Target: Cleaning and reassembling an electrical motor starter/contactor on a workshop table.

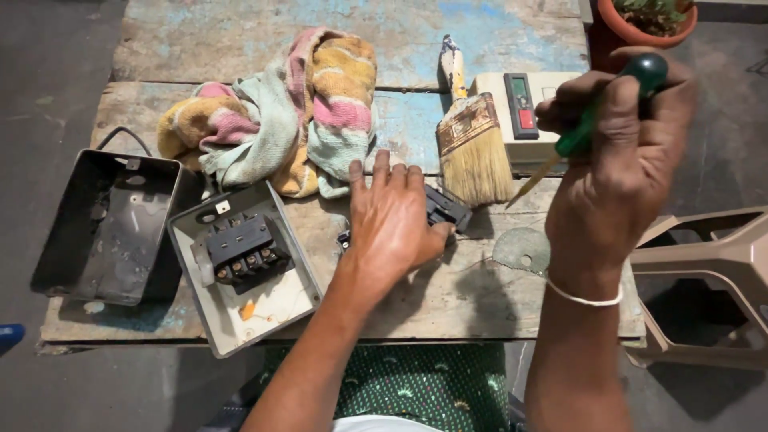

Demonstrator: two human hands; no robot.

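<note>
Below, the left hand [392, 220] lies flat and open on a black part [445, 210]; the right hand [620, 160] grips a green screwdriver [588, 128], paintbrush [472, 140] between them.

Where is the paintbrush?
In the head view, the paintbrush lies on the wooden table, right of the striped cloth, beside the beige switch box.

Worn wooden planks [240, 48] with flaking blue paint, serving as a low work surface. Dark grey concrete floor [48, 64] all around. Terracotta pot [648, 20] beyond the fingertips, brown plastic stool [712, 272] off to the right. Dim, warm light overall.
</note>
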